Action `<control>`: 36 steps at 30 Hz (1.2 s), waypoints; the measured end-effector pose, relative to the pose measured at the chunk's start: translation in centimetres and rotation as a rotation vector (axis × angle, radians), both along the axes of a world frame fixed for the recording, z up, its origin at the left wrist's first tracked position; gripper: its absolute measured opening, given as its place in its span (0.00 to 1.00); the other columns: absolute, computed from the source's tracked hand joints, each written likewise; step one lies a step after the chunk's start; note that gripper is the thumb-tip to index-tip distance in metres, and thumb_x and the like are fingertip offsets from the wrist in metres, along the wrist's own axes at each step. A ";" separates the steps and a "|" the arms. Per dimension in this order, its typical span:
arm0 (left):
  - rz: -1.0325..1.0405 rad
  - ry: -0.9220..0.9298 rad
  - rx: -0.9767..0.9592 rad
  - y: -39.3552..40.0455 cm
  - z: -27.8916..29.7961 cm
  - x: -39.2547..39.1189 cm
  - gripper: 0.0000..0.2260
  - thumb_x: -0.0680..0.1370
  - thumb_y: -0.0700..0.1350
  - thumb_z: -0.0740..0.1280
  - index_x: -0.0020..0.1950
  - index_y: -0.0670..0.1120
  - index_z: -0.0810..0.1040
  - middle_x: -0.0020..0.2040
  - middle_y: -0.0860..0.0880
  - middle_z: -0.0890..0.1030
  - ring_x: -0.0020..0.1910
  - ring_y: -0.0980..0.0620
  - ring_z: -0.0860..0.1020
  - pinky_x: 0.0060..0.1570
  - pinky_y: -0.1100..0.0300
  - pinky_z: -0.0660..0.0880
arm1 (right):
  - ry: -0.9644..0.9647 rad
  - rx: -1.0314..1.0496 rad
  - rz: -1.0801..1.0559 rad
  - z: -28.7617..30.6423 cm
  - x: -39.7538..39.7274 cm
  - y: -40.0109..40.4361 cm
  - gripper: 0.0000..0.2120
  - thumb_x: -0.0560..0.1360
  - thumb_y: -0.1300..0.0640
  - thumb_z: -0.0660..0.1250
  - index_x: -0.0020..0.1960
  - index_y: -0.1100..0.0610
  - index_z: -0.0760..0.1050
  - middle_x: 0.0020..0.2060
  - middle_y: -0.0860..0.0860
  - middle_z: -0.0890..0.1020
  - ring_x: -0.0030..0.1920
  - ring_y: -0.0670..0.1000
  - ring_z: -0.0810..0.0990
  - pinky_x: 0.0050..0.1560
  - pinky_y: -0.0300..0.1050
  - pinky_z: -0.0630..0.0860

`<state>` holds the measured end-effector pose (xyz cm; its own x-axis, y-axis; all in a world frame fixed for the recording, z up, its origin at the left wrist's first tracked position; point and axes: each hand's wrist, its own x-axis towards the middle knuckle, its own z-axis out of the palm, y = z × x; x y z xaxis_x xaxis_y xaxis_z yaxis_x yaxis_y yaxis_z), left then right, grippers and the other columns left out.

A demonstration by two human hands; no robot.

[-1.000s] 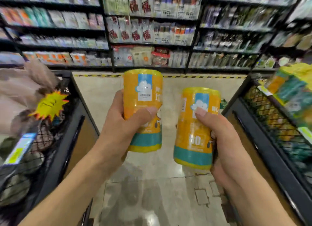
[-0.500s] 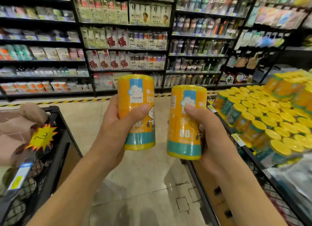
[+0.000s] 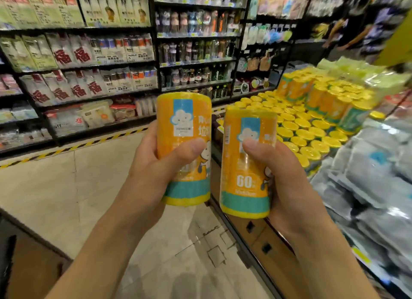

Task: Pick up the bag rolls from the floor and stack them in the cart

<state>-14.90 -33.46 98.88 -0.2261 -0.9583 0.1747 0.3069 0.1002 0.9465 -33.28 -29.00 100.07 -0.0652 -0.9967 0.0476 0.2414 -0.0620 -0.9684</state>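
Two yellow bag rolls with teal bands and a cloud logo are held upright in front of me. My left hand [image 3: 153, 171] grips the left roll [image 3: 184, 120], thumb across its front. My right hand [image 3: 287, 180] grips the right roll [image 3: 247, 178] the same way. Both rolls hang above the floor at the near left corner of the cart [image 3: 256, 238], a black-framed bin on the right. Inside it stand several rows of identical yellow rolls [image 3: 312, 124], some stacked two high at the back.
Grey and blue packets [image 3: 367, 187] fill the near part of the cart. Black shelves [image 3: 156, 53] of goods line the far side of the tiled aisle [image 3: 66, 187]. A second bin's edge [image 3: 9, 254] shows at lower left. A person [image 3: 347, 31] stands at upper right.
My view has swung right: the left bin has slid almost out of frame and the cart's yellow rolls now fill the right. Both hands still hold their rolls, now closer together.
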 end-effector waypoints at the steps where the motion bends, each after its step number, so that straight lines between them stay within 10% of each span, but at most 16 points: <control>1: -0.053 -0.002 -0.010 -0.4 0.2 -0.8 0.31 0.66 0.47 0.78 0.68 0.51 0.74 0.56 0.47 0.85 0.52 0.44 0.85 0.44 0.52 0.82 | -0.001 0.001 -0.041 0.0 -0.5 0.4 0.28 0.63 0.47 0.76 0.61 0.54 0.79 0.47 0.54 0.86 0.45 0.55 0.86 0.43 0.52 0.83; 15: -0.959 0.018 -0.051 2.5 0.1 -11.1 0.29 0.63 0.54 0.76 0.63 0.54 0.77 0.54 0.50 0.86 0.50 0.45 0.85 0.47 0.46 0.82 | 0.006 0.052 -1.093 1.2 2.7 17.2 0.21 0.64 0.51 0.77 0.56 0.53 0.81 0.44 0.53 0.86 0.42 0.53 0.86 0.40 0.48 0.82; 36: -1.868 -0.065 0.029 42.4 -0.5 -14.0 0.29 0.59 0.54 0.77 0.59 0.52 0.79 0.50 0.49 0.86 0.45 0.47 0.86 0.40 0.51 0.82 | -0.125 0.004 -2.155 -0.1 17.2 53.6 0.30 0.61 0.49 0.77 0.60 0.58 0.79 0.44 0.55 0.86 0.41 0.55 0.85 0.43 0.53 0.82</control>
<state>-28.94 8.98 98.42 -0.8573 0.5020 0.1138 -0.0454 -0.2940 0.9547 -16.04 24.65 99.99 -0.7939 0.6063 -0.0470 -0.1359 -0.2522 -0.9581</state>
